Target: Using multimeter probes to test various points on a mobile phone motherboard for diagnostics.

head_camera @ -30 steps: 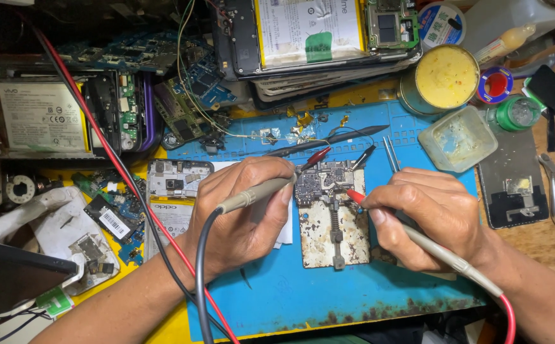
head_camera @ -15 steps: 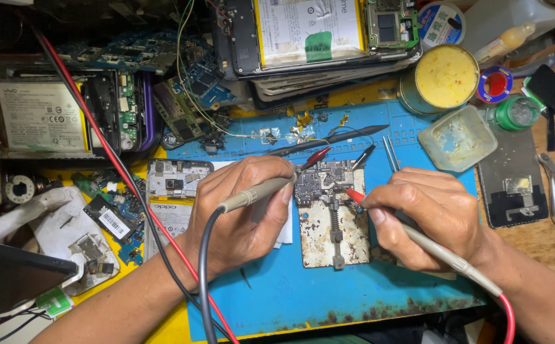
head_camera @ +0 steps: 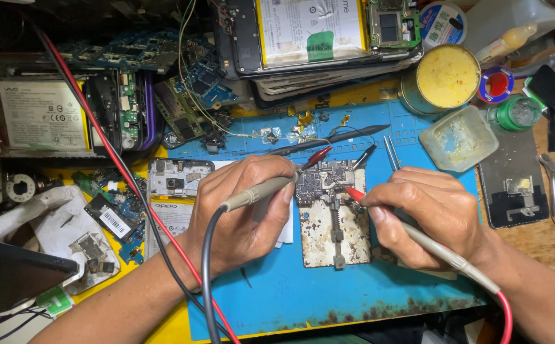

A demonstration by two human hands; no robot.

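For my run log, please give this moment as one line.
left hand: holds black probe | right hand: holds red probe | both tips on circuit board | board on blue mat

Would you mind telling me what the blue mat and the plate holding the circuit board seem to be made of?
The blue mat looks like soft matte rubber or silicone: no glare, moulded compartments at its top, and a scorched, crumbling front edge. The plate under the circuit board looks like metal, pale with rusty brown speckling, carrying a dark screw clamp. Both probes touch the board.

We are counting two hands [head_camera: 245, 210] [head_camera: 430, 216], two probes [head_camera: 258, 193] [head_camera: 436, 245], one clamped circuit board [head_camera: 325, 181], one blue mat [head_camera: 277, 293], one round yellow tin [head_camera: 446, 76], and one square tray [head_camera: 459, 137].
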